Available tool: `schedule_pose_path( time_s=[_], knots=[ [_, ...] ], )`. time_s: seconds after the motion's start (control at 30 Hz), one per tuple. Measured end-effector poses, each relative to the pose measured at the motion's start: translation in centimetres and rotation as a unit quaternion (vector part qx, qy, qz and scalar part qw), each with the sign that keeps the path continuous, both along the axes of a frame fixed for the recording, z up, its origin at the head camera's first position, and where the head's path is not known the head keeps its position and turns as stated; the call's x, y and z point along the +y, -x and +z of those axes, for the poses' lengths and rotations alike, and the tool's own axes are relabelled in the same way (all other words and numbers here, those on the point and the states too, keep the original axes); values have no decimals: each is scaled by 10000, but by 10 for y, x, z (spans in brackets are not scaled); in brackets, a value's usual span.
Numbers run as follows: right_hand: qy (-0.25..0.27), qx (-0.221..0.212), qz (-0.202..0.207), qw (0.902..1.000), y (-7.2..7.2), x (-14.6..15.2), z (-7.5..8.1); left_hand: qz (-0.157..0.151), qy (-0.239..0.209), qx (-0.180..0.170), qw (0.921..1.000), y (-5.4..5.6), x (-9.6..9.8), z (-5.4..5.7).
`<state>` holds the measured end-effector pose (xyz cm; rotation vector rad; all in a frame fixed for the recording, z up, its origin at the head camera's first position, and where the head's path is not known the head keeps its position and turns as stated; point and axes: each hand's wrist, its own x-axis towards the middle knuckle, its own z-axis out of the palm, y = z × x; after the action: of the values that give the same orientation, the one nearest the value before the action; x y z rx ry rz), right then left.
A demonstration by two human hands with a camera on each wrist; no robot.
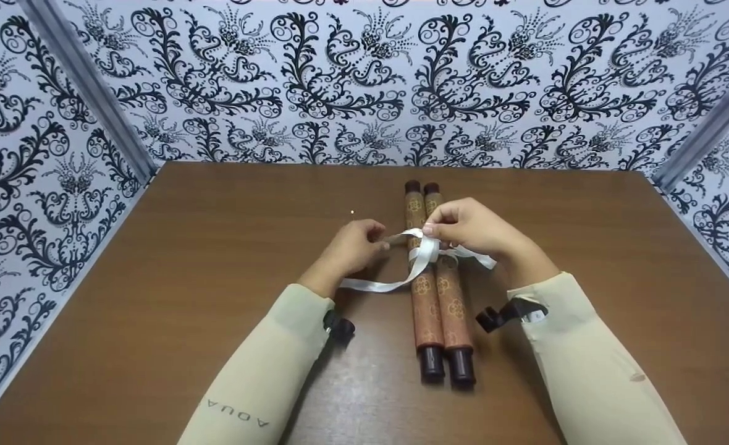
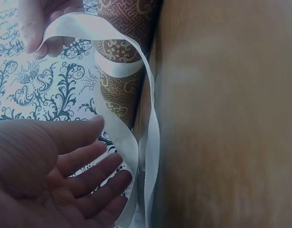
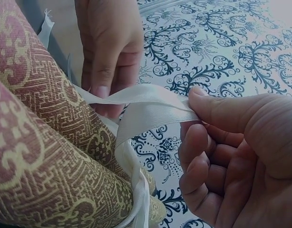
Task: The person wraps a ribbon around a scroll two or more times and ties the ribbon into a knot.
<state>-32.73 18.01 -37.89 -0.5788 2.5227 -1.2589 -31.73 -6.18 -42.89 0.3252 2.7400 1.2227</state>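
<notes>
Two scrolls (image 1: 426,309) lie side by side, their reddish-brown cloth patterned in gold and their end knobs dark. A white ribbon (image 1: 425,254) passes around them near the middle, with loose lengths trailing to both sides. Above the scrolls, my right hand (image 1: 479,228) pinches a fold of the ribbon between thumb and forefinger, also plain in the right wrist view. To the left of the scrolls is my left hand (image 1: 352,247). Its fingers (image 2: 96,175) are loosely extended in the left wrist view, thumb apart from them, close beside a hanging strand. Whether they touch that strand I cannot tell.
The brown wooden table (image 1: 216,247) extends around the scrolls. Behind it and at both sides stand walls (image 1: 364,80) with a black-and-white scroll pattern. A dark strap piece (image 1: 494,318) sticks out from the right sleeve, and another (image 1: 341,329) from the left.
</notes>
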Motion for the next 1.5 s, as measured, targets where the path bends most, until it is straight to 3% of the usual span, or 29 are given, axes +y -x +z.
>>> schedule_pose_path(
  time_s=[0.17, 0.37, 0.57, 0.87, 1.1, 1.23, 1.5],
  knots=[
    [16, 11, 14, 10000, 0, -1, 0, -204, 449, -98, 9987, -2, 0, 0],
    [131, -62, 52, 9999, 1, -1, -1, -344, 819, 148, 9959, -6, 2, 1],
    [29, -67, 12, 10000, 0, -1, -1, -543, 854, 260, 9945, -7, 2, 0],
    [-7, -46, 7, 10000, 0, -1, -1, -482, 900, 374, 9941, -10, 6, 4],
    [184, -180, 4, 9997, 0, 0, -1, -374, 445, 328, 9978, -13, 12, 15],
    [213, -198, 32, 9996, 0, 1, -1, -383, 397, 325, 9979, -19, 16, 25],
    [178, -147, -2, 9997, 4, 4, -3, -1030, 436, 340, 9931, -36, 27, 45]
  ],
)
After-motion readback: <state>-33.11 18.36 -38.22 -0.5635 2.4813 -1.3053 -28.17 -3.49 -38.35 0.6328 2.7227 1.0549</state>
